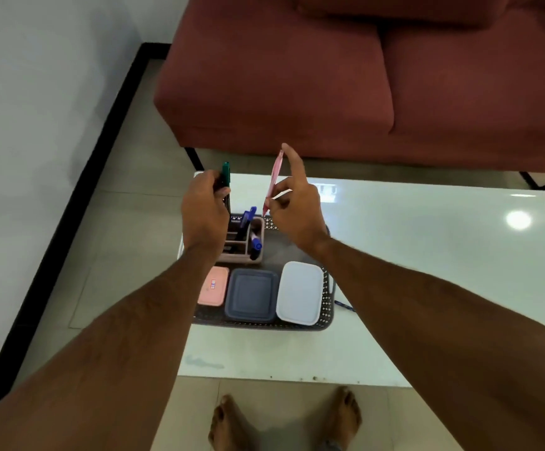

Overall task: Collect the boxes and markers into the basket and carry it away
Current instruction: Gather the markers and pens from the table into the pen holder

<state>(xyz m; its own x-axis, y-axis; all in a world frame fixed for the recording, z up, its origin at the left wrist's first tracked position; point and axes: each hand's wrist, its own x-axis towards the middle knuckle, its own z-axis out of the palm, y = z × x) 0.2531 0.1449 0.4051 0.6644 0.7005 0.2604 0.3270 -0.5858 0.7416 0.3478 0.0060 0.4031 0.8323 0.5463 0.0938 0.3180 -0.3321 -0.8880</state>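
Dark perforated basket [326, 315] on table; pink box [214, 290], navy box [251, 294], white box [300, 292] in row inside; green marker [225, 173], pink marker [274, 182] held upright above

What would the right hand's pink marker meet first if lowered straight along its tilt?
Probably the pink organizer in the basket, beside its blue markers; depth is unclear.

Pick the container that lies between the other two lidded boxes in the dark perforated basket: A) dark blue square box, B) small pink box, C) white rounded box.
A: the dark blue square box lies between the small pink box and the white rounded box along the near side of the dark perforated basket.
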